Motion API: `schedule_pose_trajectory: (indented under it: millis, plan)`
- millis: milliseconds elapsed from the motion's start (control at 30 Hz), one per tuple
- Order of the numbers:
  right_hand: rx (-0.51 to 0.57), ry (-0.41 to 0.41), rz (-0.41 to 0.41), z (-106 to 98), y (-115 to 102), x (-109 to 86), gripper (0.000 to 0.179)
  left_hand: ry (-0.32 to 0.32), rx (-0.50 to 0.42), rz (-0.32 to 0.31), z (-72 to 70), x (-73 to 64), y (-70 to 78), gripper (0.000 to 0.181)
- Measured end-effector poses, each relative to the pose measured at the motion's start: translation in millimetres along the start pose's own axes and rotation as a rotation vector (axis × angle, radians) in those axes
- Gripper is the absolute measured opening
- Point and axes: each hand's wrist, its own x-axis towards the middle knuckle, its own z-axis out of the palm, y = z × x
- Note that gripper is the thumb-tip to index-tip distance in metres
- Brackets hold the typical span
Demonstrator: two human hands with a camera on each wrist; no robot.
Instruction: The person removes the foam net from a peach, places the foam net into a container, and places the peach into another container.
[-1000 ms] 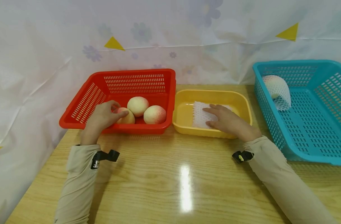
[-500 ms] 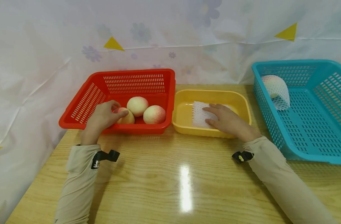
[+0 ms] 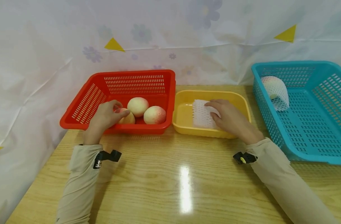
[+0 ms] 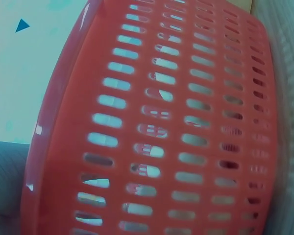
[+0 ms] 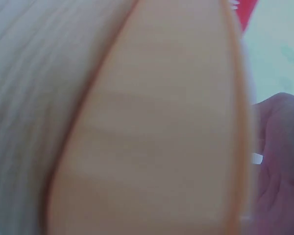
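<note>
In the head view, my left hand reaches over the near rim of the red basket and grips a peach, with the thumb across its top. Two more peaches, one at the back and one at the right, sit beside it. My right hand is inside the yellow tub, fingers and thumb bent onto a white foam fruit net. The hand covers the net's right part. The basket's slotted wall hides the left fingers in the left wrist view; the tub's side partly blocks the right wrist view.
At the right stands a blue basket, where a peach in a foam net leans against the left wall. All containers rest on a wooden table. A pale flowered sheet hangs behind them.
My right hand has shifted slightly, its fingers and thumb drawing in on the foam net, whose upper edge has risen a little. My left hand stays on the peach.
</note>
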Motion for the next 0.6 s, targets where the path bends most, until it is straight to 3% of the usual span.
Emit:
schedule_pose_trajectory:
  millis: [233, 600]
  plan:
    - [-0.054, 0.059, -0.014, -22, -23, -12.8, 0.034, 0.046, -0.007, 0.017, -1.3, -1.0, 16.7, 0.05]
    - [-0.088, 0.104, -0.018, -41, -37, -21.0, 0.04, 0.118, -0.031, 0.14, 1.0, -13.2, 47.8, 0.047]
